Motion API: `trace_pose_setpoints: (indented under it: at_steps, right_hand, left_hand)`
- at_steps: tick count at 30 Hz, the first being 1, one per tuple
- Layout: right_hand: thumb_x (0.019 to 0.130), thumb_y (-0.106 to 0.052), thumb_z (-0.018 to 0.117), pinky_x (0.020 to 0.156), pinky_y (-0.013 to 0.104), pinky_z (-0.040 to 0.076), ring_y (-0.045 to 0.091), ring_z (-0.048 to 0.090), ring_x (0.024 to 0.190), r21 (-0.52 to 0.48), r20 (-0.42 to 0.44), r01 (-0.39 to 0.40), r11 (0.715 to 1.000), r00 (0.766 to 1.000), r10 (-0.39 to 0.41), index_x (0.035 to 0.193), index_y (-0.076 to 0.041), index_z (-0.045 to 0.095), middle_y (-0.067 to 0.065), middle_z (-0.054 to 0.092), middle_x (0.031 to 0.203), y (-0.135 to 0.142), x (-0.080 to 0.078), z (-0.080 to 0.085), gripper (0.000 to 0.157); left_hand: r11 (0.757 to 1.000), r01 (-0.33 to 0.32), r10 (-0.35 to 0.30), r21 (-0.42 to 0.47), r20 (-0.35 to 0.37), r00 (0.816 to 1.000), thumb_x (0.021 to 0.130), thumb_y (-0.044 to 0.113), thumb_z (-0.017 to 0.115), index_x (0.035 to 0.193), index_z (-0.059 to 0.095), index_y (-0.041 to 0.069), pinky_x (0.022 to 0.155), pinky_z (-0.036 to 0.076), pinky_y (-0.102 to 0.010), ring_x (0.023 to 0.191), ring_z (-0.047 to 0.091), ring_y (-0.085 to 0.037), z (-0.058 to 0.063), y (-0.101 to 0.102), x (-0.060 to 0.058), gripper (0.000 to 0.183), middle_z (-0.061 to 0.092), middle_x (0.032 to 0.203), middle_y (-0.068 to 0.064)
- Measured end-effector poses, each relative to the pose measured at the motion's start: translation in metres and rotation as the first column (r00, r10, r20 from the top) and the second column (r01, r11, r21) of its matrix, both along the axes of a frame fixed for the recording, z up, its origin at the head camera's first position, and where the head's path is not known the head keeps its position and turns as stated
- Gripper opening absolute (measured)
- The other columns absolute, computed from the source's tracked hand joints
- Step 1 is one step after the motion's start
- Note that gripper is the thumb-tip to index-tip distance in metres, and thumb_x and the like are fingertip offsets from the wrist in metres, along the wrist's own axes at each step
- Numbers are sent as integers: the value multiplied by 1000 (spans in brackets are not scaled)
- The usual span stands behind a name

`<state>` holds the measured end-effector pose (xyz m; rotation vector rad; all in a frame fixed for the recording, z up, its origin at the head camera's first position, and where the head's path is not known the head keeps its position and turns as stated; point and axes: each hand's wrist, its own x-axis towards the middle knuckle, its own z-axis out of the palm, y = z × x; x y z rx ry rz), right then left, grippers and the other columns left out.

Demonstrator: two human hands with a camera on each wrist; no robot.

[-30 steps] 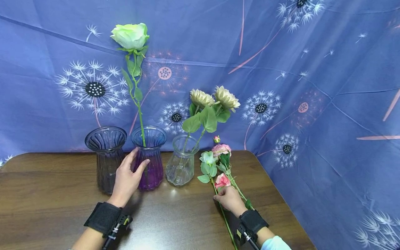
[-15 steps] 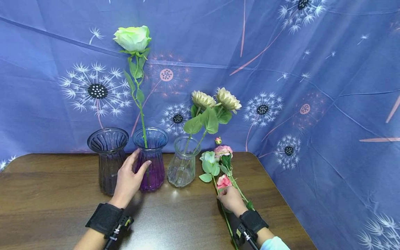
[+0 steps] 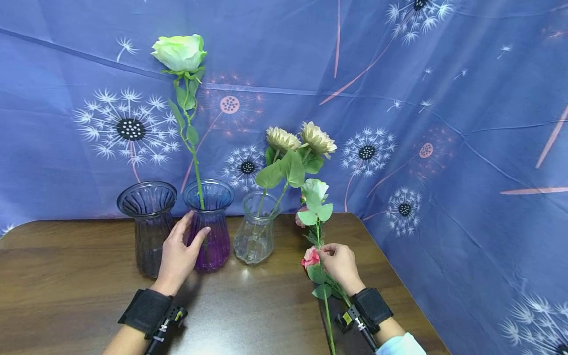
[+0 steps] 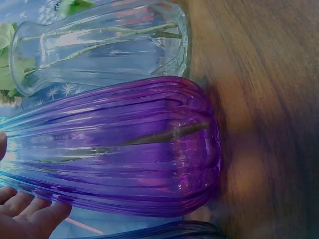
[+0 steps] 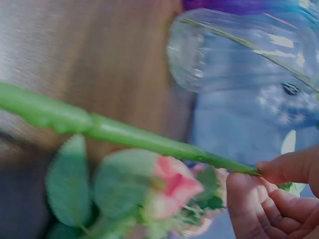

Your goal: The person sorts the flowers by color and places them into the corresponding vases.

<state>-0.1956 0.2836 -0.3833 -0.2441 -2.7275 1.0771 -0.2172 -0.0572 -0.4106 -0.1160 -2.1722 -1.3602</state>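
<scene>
My left hand (image 3: pixel 178 254) holds the purple-and-blue ribbed glass vase (image 3: pixel 217 241), thumb on its front and fingers along its left side. In that vase stands a tall pale green rose (image 3: pixel 179 53), its stem end showing through the purple glass (image 4: pixel 149 169). My right hand (image 3: pixel 341 264) pinches the green stem (image 5: pixel 139 139) of a pale mint flower (image 3: pixel 315 188) between thumb and fingertips. This flower is raised, its head level with the leaves beside the clear vase. Beneath it, a pink flower (image 3: pixel 310 257) and other pink blooms lie on the table, partly hidden by its leaves.
To the left stands a dark grey glass vase (image 3: pixel 148 231). A clear glass vase (image 3: pixel 254 241) with two cream flowers (image 3: pixel 317 138) stands right of the purple one. The wooden table (image 3: pixel 66 286) meets a blue dandelion-print cloth (image 3: pixel 275 49) behind and at the right.
My right hand has lifted the mint flower off the table and moved slightly up and right; its head now stands higher, over the pink blooms. The left hand has stayed on the purple vase.
</scene>
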Motion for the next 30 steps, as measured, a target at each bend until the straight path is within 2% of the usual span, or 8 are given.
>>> trace_pose_setpoints:
  at_steps: [3,7,14,19,26,30]
  right_hand:
    - [84,-12,65,50,21,47,6,58,51,18,-74,43,999,996,-42,91,4,70,13,70,75,6,-1,14,18]
    - [86,-13,65,54,20,48,5,58,54,38,-183,94,995,979,-85,94,2,71,15,70,78,14,-2,35,18]
    - [87,-13,64,49,11,43,-11,50,51,-45,-356,134,990,924,-141,99,2,71,21,70,83,15,2,73,20]
    - [89,-12,63,48,12,46,-11,53,51,-135,-433,72,988,893,-125,102,3,69,21,69,84,7,10,102,22]
    - [87,-13,65,51,15,50,-3,59,53,-227,-492,-50,973,867,-71,99,1,70,-14,63,66,-20,17,140,19]
    - [88,-13,65,55,21,55,4,62,54,-243,-516,-158,957,857,11,100,1,70,-14,64,66,-42,15,162,19]
  left_hand:
    - [1000,5,-5,-4,14,1000,87,16,67,135,45,0,96,46,-49,119,53,-39,0,0,1,55,52,131,-23]
    - [1000,14,-14,4,28,1000,88,17,66,136,44,0,97,46,-48,120,52,-38,0,-1,0,56,52,132,-22]
    - [1000,18,-18,2,38,999,88,18,66,136,43,0,97,46,-49,120,52,-39,0,-2,0,56,51,133,-22]
    - [1000,22,-22,3,32,999,88,18,66,136,44,0,97,46,-50,119,52,-40,0,-2,1,56,51,132,-23]
    - [1000,16,-16,-1,34,999,88,18,66,136,44,0,97,46,-48,119,53,-39,0,-2,1,56,51,133,-22]
    - [1000,20,-19,-2,49,999,89,19,65,137,43,1,98,45,-50,121,51,-39,1,-2,2,56,50,134,-22]
